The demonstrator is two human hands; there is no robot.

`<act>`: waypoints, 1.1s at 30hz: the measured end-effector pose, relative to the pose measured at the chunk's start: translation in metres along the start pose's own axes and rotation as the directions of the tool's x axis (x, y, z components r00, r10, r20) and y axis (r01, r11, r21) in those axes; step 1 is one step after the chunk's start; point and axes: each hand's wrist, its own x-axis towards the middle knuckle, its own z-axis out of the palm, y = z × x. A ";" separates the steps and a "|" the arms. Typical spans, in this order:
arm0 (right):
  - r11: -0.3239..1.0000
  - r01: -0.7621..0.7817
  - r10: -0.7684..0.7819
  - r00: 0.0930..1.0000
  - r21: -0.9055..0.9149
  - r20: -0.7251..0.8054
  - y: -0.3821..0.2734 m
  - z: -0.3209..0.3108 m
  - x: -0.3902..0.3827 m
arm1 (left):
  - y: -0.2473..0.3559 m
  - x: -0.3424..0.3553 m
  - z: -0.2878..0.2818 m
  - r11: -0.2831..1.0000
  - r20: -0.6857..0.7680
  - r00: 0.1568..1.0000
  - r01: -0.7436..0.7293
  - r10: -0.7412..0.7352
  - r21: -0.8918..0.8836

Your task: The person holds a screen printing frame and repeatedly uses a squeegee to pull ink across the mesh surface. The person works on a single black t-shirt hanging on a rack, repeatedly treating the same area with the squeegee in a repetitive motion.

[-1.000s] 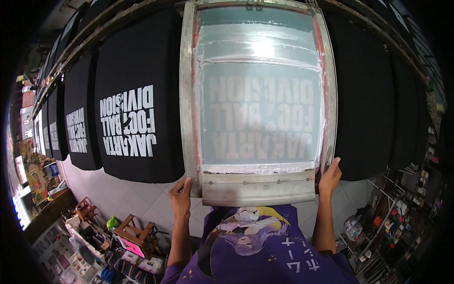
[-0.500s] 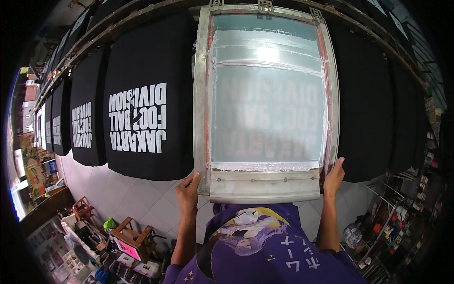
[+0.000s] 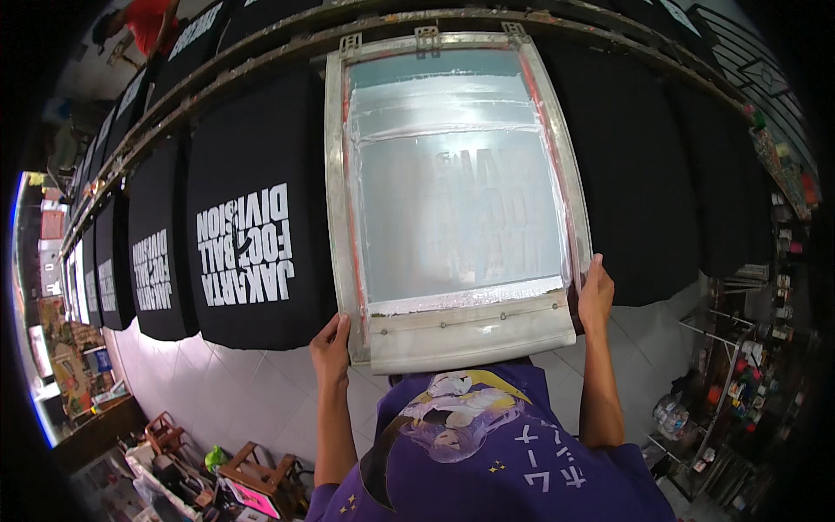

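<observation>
A silk-screen frame (image 3: pixel 333 200) with pale metal sides and a translucent mesh (image 3: pixel 444 252) lies in front of me, over the row of black shirts. White ink streaks its far part, and blurred block lettering shows through the mesh. A wide, pale squeegee (image 3: pixel 470 339) rests across the near end, with a line of white ink along its edge. My left hand (image 3: pixel 330 350) is closed on the near left corner of the frame. On the right side, my right hand (image 3: pixel 596 297) grips the frame's edge, fingers partly hidden.
To the left, a black shirt (image 3: pixel 248 139) bears a white block print, with more printed shirts beyond. A plain black shirt (image 3: pixel 622 174) lies to the right. A long rail (image 3: pixel 252 61) runs behind. Below left stands a wooden stool (image 3: pixel 261 474); a metal rack (image 3: pixel 731 365) is at right.
My view has turned, so the frame and both hands appear farther left and slightly tilted. Both hands keep their hold. A person in red has come into view at the far left.
</observation>
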 end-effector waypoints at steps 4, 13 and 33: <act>0.987 -0.145 0.153 0.978 -0.062 0.141 -0.027 -0.014 0.013 | 0.003 0.007 0.001 0.977 0.102 0.987 -0.100 0.120 -0.186; 0.986 -0.114 0.106 0.992 0.123 0.068 -0.035 0.009 0.033 | 0.006 0.040 0.032 0.928 -0.061 0.947 -0.321 0.315 -0.191; 0.845 -0.314 0.491 0.777 0.433 -0.394 0.181 -0.298 -0.018 | 0.037 -0.169 0.217 0.828 0.324 0.767 -0.550 0.553 -0.110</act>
